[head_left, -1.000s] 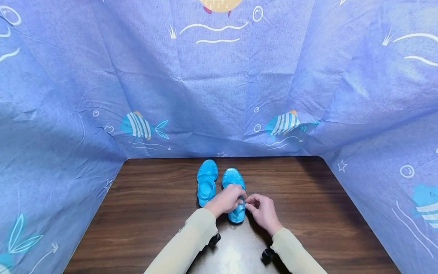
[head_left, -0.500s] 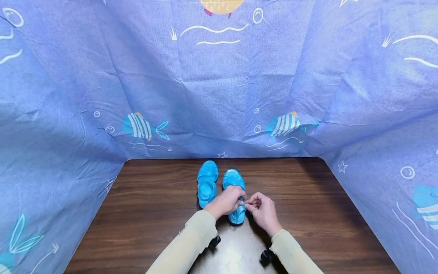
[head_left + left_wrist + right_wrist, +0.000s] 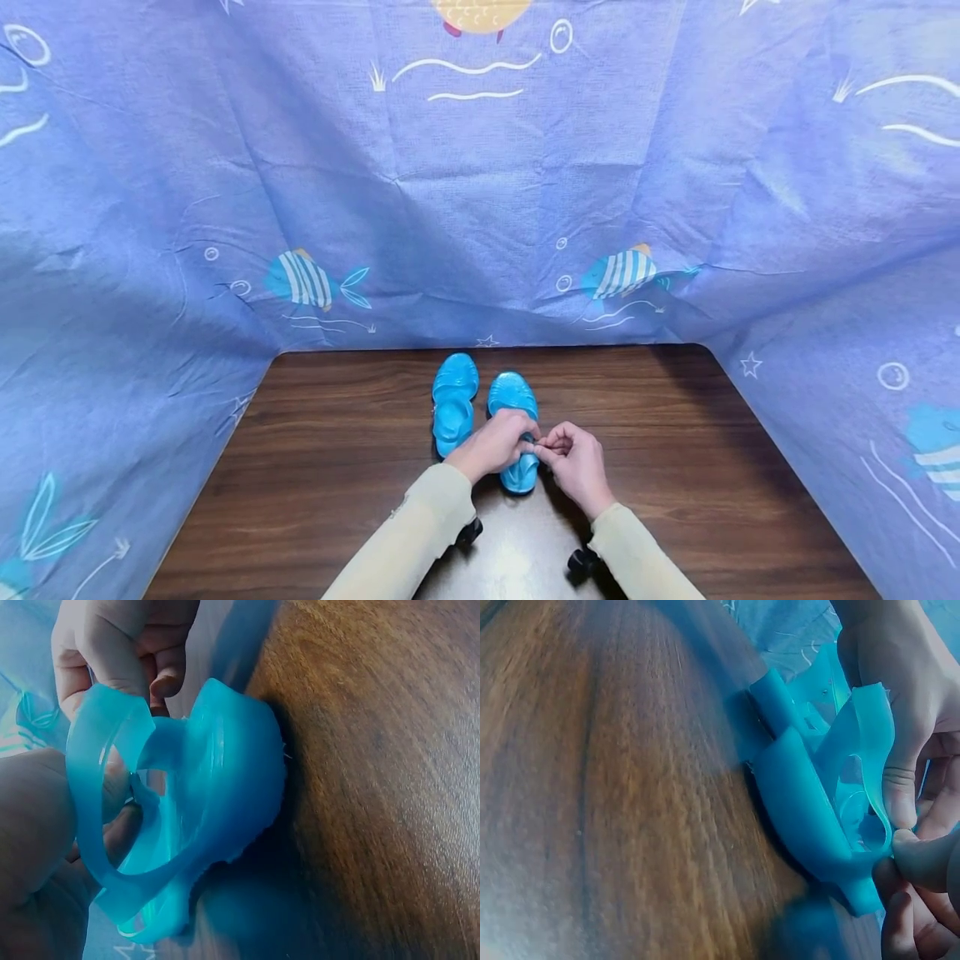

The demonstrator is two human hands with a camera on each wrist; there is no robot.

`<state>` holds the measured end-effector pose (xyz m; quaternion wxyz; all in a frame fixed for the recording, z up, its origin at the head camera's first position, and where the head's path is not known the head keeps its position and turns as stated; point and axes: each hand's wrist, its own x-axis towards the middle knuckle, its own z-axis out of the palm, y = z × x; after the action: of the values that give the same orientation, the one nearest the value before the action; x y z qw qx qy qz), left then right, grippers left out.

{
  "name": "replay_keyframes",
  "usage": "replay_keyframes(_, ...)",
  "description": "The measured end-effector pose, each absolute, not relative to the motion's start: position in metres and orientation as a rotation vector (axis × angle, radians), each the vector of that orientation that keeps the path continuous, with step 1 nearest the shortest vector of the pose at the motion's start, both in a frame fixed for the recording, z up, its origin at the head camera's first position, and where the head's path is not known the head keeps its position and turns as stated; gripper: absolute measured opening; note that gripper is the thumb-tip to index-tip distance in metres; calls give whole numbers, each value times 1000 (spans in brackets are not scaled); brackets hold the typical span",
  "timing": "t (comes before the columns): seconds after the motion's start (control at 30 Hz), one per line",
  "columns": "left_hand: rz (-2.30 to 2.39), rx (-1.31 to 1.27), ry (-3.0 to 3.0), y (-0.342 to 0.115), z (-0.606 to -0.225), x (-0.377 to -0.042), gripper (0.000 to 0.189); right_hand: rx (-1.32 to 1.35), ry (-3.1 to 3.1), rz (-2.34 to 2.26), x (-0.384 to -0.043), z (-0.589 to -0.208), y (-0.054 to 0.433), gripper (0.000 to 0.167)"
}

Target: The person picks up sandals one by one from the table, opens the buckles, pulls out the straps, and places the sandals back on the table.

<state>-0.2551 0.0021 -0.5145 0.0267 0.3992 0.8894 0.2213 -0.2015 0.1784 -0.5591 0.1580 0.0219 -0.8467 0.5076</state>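
Observation:
Two glossy blue jelly sandals lie side by side in the head view, toes away from me. Both my hands work at the outer side of the right-hand sandal (image 3: pixel 512 393), at its ankle strap (image 3: pixel 874 727). My left hand (image 3: pixel 497 443) reaches across it from the left and pinches the strap with thumb and fingers. From the right, my right hand (image 3: pixel 577 463) pinches the strap's end, its fingertips meeting the left thumb in the right wrist view. The fingers largely hide the fastening. The other sandal (image 3: pixel 454 392) rests beside my left wrist.
The sandals stand on a dark wood-grain table (image 3: pixel 337 467). A blue cloth (image 3: pixel 480 208) printed with fish hangs around its back and sides. Black wrist devices (image 3: pixel 581 565) sit under both cream sleeves (image 3: pixel 416 525).
My right fingertips have moved slightly left, closer to the left hand's fingertips at the strap. The left hand and both sandals stay in place.

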Motion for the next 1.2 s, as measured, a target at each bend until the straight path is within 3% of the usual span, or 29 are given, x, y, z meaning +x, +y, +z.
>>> replay_keyframes(0.77,654,1147,2726,6,-510,-256,13,88,-2469,1573,-206,-553,179,18)
replay_keyframes(1.2,693,1226,2714,-1,-514,-261,14,183,-2563,1485,-206,-558,182,13)
